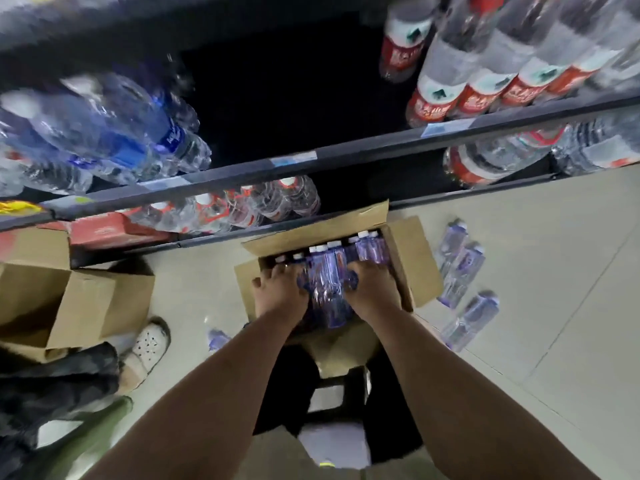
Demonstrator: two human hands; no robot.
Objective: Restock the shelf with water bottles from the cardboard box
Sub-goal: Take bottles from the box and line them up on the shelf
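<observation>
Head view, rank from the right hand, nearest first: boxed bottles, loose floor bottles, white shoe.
1. boxed bottles: gripped by the right hand, inside the cardboard box.
2. loose floor bottles: on the floor to its right.
3. white shoe: far left.

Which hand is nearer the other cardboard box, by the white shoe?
Left. The left hand grips the bottles on the side facing the other box; the right hand grips them farther away.

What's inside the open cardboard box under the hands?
Clear purple-labelled plastic water bottles with white caps stand in the brown cardboard box. The left hand and right hand grip some, hiding the box floor.
</observation>
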